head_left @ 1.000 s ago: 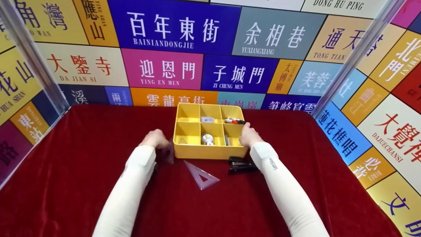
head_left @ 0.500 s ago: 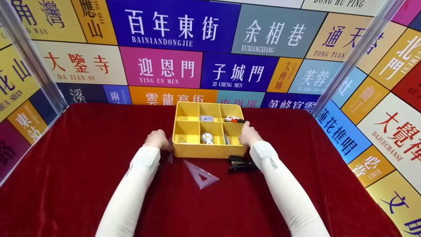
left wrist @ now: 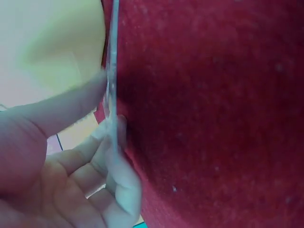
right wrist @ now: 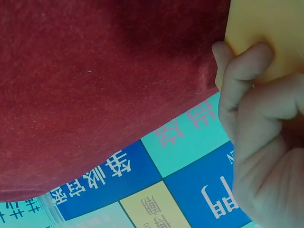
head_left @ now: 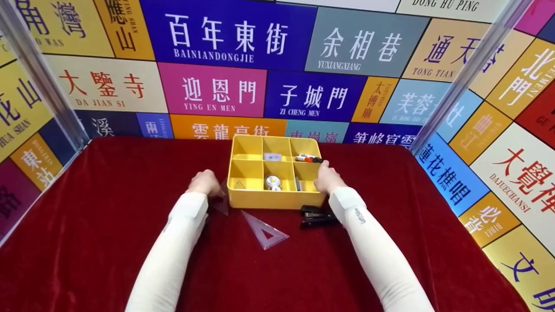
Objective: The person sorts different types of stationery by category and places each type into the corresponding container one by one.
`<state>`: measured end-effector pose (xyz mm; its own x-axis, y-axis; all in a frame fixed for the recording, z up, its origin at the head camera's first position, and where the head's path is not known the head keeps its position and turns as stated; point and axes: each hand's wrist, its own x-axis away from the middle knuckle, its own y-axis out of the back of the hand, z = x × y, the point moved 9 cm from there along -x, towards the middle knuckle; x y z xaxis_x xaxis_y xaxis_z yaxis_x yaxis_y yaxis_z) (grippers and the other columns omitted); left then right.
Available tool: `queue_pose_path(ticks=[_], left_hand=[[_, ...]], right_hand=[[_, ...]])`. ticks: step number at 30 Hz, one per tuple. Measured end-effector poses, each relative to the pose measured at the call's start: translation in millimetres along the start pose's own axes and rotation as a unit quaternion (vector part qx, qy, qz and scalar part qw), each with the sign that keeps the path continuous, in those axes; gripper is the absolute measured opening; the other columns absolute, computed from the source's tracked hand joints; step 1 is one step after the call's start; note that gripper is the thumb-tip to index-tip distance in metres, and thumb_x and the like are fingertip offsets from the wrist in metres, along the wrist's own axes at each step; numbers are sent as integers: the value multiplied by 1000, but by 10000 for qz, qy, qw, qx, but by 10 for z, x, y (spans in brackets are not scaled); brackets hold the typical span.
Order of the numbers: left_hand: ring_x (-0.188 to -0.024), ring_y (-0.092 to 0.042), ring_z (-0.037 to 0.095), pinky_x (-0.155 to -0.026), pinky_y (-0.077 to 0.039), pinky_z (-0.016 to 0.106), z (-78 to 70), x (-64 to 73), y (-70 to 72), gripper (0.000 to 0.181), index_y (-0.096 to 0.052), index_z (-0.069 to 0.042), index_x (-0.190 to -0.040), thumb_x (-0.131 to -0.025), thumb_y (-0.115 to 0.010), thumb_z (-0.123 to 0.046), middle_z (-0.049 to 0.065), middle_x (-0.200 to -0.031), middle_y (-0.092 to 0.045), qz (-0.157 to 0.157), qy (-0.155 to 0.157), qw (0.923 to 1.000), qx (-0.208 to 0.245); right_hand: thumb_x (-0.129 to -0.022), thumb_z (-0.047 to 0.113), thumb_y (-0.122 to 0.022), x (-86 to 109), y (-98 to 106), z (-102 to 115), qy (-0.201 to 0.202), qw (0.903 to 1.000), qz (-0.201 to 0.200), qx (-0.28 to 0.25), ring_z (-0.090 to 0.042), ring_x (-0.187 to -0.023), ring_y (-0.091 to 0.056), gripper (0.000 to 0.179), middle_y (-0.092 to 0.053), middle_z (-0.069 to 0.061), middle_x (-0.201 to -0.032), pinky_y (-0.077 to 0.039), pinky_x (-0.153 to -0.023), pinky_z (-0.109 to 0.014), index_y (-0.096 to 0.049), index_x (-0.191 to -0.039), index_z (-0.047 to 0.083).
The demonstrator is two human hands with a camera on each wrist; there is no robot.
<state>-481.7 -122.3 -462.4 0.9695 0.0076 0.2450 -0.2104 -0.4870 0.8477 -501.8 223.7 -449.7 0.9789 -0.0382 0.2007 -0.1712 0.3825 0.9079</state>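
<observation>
My left hand [head_left: 204,182] pinches a clear set square [head_left: 222,203] just left of the yellow divided box [head_left: 277,199]. In the left wrist view the set square [left wrist: 113,61] appears edge-on between thumb and fingers, close to the red cloth. On the box's right wall my right hand [head_left: 328,177] grips the side, with bent fingertips against the yellow surface in the right wrist view. A second clear set square [head_left: 265,232] lies flat in front of the box. Close to the right wrist rests a black stapler [head_left: 318,217], partly covered by the sleeve.
Inside the box are markers [head_left: 308,158], a white round item [head_left: 272,182], a small pale item [head_left: 272,157] and a thin dark item [head_left: 298,183]. Red cloth [head_left: 277,281] covers the table. Panels with large characters [head_left: 230,34] stand behind it.
The left hand shifted slightly toward the box, then slightly back to the left, with the set square still in its fingers. The right hand, box, stapler and flat set square look unmoved.
</observation>
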Motion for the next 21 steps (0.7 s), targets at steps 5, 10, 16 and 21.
queue_pose_path(ticks=[5, 10, 16, 21], left_hand=[[-114, -63, 44, -95, -53, 53, -9, 18, 226, 19, -73, -4, -97, -86, -63, -16, 27, -125, -65, -520, 86, 9981, 322], [-111, -65, 42, -92, -53, 55, -86, 75, 531, 22, -68, -9, -103, -87, -53, -12, 19, -118, -69, -1508, -66, 9846, 880], [-107, -65, 40, -91, -52, 54, -260, 166, 774, 17, -58, -6, -111, -96, -53, -12, 15, -112, -67, -2789, -930, 9404, 1708], [-94, -65, 36, -86, -53, 46, -513, 287, 859, 13, -57, 1, -107, -97, -59, -7, 19, -100, -67, -3401, -2484, 8799, 2200]], right_hand=[[-95, 8, -49, 14, 5, 0, 2, 10000, 22, -49, -46, -129, -53, 77, -49, -36, -141, -43, -110, -53, -5, -155, -10], [-95, 8, -50, 15, 10, -9, -22, 10000, 10, -89, -45, -125, -56, 74, -52, -36, -137, -46, -107, -53, -9, -153, -10], [-94, 9, -50, 25, 22, -2, -47, 9999, -39, -111, -45, -124, -56, 72, -53, -36, -137, -46, -106, -53, -11, -153, -9], [-95, 9, -50, 20, 8, 7, -57, 9999, 5, -124, -46, -129, -53, 75, -50, -36, -141, -44, -110, -54, -7, -154, -9]])
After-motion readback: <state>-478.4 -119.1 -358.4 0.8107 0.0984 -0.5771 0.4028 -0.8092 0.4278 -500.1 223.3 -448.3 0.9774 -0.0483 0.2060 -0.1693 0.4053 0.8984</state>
